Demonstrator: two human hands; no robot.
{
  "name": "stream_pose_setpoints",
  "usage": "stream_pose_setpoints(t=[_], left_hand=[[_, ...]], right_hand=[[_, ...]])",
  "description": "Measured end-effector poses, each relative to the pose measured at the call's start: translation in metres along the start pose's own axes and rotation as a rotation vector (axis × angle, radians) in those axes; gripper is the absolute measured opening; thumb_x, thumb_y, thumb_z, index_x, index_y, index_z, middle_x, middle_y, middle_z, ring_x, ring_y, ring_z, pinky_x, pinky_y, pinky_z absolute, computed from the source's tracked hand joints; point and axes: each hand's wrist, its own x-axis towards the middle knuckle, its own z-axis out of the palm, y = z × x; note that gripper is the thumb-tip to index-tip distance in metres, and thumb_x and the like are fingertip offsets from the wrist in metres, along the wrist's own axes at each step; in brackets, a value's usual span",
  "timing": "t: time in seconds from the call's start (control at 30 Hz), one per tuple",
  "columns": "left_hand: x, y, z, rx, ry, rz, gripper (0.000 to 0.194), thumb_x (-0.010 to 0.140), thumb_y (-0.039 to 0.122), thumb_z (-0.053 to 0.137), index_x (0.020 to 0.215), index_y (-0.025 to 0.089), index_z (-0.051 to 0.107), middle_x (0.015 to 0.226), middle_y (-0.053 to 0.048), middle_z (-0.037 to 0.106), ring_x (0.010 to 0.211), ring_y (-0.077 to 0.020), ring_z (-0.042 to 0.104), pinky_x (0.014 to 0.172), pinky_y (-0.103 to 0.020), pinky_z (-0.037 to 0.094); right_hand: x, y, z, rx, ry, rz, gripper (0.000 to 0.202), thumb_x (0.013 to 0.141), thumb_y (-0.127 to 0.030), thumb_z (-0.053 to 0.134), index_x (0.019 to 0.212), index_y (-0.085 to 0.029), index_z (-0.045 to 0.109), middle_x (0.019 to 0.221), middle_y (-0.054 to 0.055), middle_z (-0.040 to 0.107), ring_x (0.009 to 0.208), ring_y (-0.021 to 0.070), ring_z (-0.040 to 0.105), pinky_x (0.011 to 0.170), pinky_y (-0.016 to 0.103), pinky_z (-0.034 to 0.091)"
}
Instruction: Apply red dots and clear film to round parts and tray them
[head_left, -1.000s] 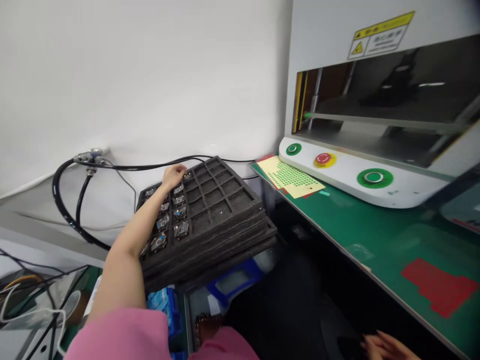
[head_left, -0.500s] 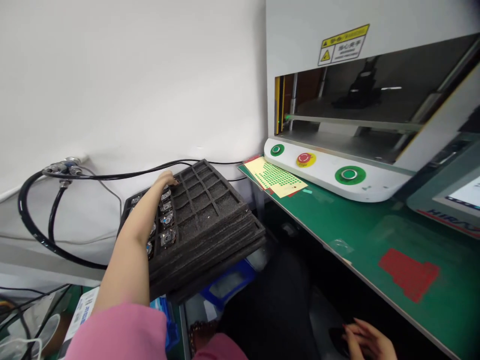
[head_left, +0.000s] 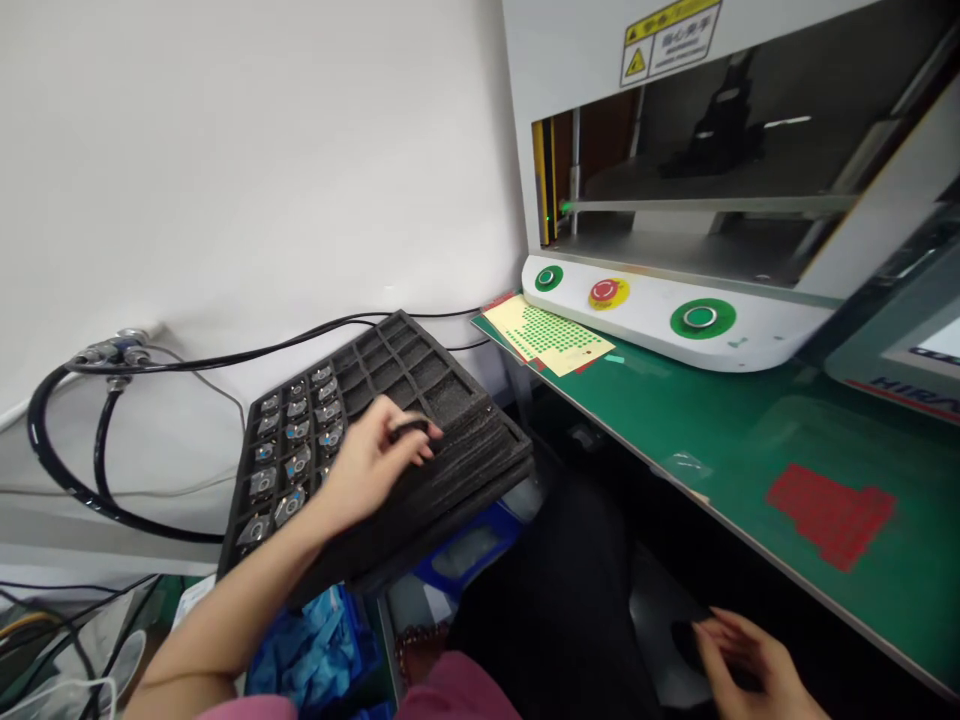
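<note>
Left hand (head_left: 367,462) over a stack of black foam trays (head_left: 420,420), fingers (head_left: 409,430) pinching a small dark part (head_left: 411,428) above the top tray's middle. Metal parts (head_left: 296,440) filling pockets at nine o'clock of that hand. Right hand (head_left: 739,660) low at five o'clock, fingers loosely spread, below the green bench (head_left: 750,440). Machine (head_left: 675,180) at one o'clock.

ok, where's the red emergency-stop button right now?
Head view, upper right: the red emergency-stop button sits on the white machine panel, between two green buttons.
</note>
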Motion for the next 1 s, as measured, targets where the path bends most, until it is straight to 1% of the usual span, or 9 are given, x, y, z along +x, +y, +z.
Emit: stream_pose_setpoints(t=[0.03,0.13,0.23,0.33,0.4,0.53,0.77,0.83,1.0], left_hand=[[-0.015,0.005,0.015,-0.179,-0.148,0.022,0.022,0.09,0.037,0.058,0.085,0.019,0.045,0.101,-0.01,0.075,0.075,-0.0154,0.068,0.068,-0.029,0.056],[-0.035,0.01,0.055,-0.531,-0.41,0.025,0.021,0.091,0.035,0.06,0.1,0.017,0.052,0.104,-0.013,0.075,0.064,-0.0115,0.065,0.06,-0.025,0.053],[-0.031,0.008,0.09,-0.754,-0.578,0.0,0.037,0.088,0.033,0.068,0.121,0.017,0.059,0.1,-0.011,0.073,0.056,-0.0077,0.058,0.052,-0.021,0.048],[-0.028,0.012,0.127,-1.052,-0.809,-0.075,0.036,0.089,0.044,0.066,0.116,0.02,0.069,0.096,-0.009,0.071,0.059,-0.0102,0.06,0.051,-0.022,0.049],[-0.031,0.02,0.15,-1.193,-0.9,-0.101,0.037,0.093,0.049,0.059,0.116,0.023,0.072,0.101,-0.009,0.069,0.067,-0.0126,0.063,0.057,-0.024,0.053],[-0.039,0.037,0.181,-1.195,-0.97,0.046,0.039,0.1,0.044,0.047,0.131,0.028,0.065,0.111,-0.007,0.066,0.08,-0.0128,0.062,0.071,-0.024,0.055],[-0.058,0.045,0.198,-0.939,-0.956,0.627,0.047,0.104,0.036,0.034,0.15,0.03,0.041,0.129,-0.01,0.053,0.091,-0.016,0.056,0.079,-0.029,0.053],[-0.061,0.045,0.201,-0.931,-0.958,0.672,0.049,0.104,0.034,0.031,0.152,0.028,0.037,0.131,-0.01,0.051,0.092,-0.0168,0.055,0.079,-0.03,0.052],[-0.06,0.05,0.205,-0.905,-0.969,0.604,0.049,0.104,0.032,0.028,0.152,0.028,0.036,0.134,-0.01,0.049,0.098,-0.0186,0.053,0.086,-0.033,0.05]], right_hand=[[-0.001,-0.005,0.0,0.036,0.035,0.006,0.073,0.047,-0.085,0.065,0.081,-0.021,0.063,0.067,0.009,0.07,0.062,0.03,0.069,0.057,0.039,0.054],[-0.006,-0.021,0.002,0.172,0.13,0.03,0.066,0.046,-0.076,0.076,0.079,-0.02,0.064,0.069,0.009,0.07,0.067,0.0279,0.067,0.064,0.039,0.053],[-0.02,-0.04,-0.004,0.319,0.186,0.046,0.053,0.056,-0.064,0.079,0.08,-0.02,0.06,0.073,0.008,0.07,0.071,0.0239,0.068,0.071,0.038,0.055],[-0.039,-0.068,-0.019,0.483,0.258,0.033,0.041,0.066,-0.05,0.079,0.083,-0.021,0.056,0.074,0.004,0.07,0.071,0.0196,0.069,0.07,0.033,0.056],[-0.05,-0.089,-0.029,0.563,0.324,-0.006,0.035,0.07,-0.043,0.079,0.086,-0.021,0.056,0.073,0.003,0.07,0.07,0.0174,0.068,0.067,0.03,0.056],[-0.056,-0.119,-0.045,0.661,0.436,-0.117,0.027,0.074,-0.031,0.078,0.086,-0.021,0.056,0.07,0.0,0.068,0.066,0.0148,0.066,0.061,0.026,0.054],[-0.066,-0.138,-0.054,0.774,0.515,-0.286,0.024,0.078,-0.007,0.073,0.088,-0.023,0.058,0.071,-0.005,0.069,0.07,0.0104,0.065,0.068,0.022,0.054],[-0.07,-0.142,-0.055,0.747,0.542,-0.336,0.026,0.078,-0.003,0.071,0.09,-0.023,0.06,0.072,-0.004,0.069,0.071,0.0112,0.065,0.069,0.023,0.054],[-0.077,-0.155,-0.059,0.635,0.59,-0.404,0.033,0.077,0.004,0.068,0.094,-0.023,0.059,0.073,-0.003,0.071,0.071,0.0124,0.061,0.067,0.024,0.054]])
